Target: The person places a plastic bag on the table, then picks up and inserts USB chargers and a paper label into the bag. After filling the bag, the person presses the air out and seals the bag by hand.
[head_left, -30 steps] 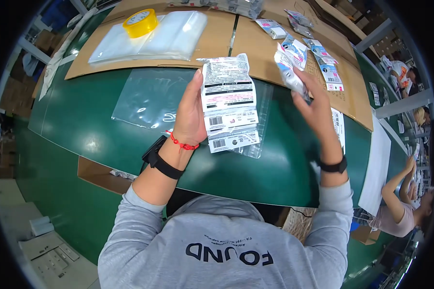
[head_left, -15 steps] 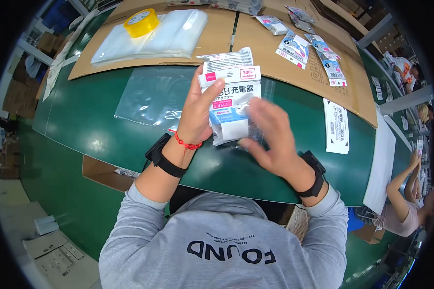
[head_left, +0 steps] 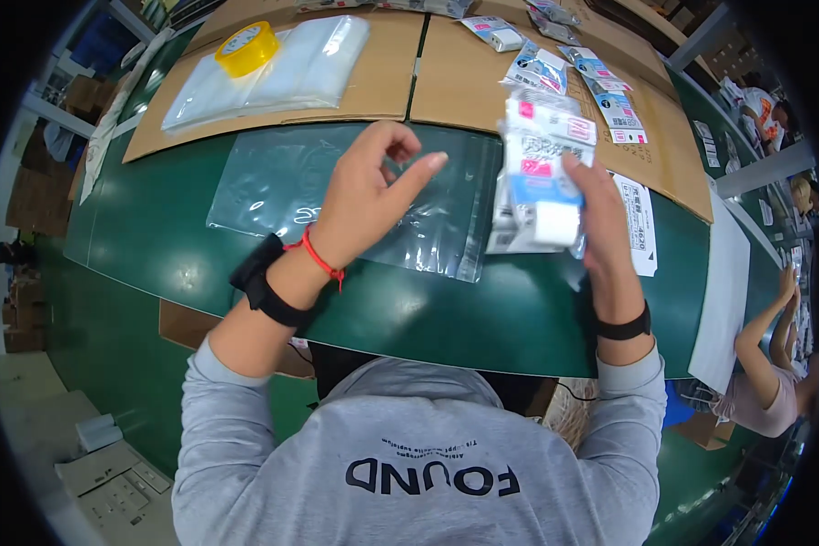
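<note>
A stack of packets (head_left: 537, 177) is gripped by the right hand (head_left: 601, 227) above the desk's (head_left: 482, 309) far edge. The left hand (head_left: 369, 196) hovers half-open, empty, over a clear bag (head_left: 273, 187); bagging seems underway, so opening the bag's mouth is called for.

A clear plastic bag (head_left: 355, 196) lies flat on the table (head_left: 519, 309), under the left hand (head_left: 369, 196). To its right, the right hand (head_left: 601, 227) holds a stack of packets (head_left: 539, 182) above the table. Behind them lie two cardboard sheets (head_left: 373, 82): the left one bears a tape roll (head_left: 247, 48) on folded bags (head_left: 282, 73), the right one loose packets (head_left: 601, 73).
</note>
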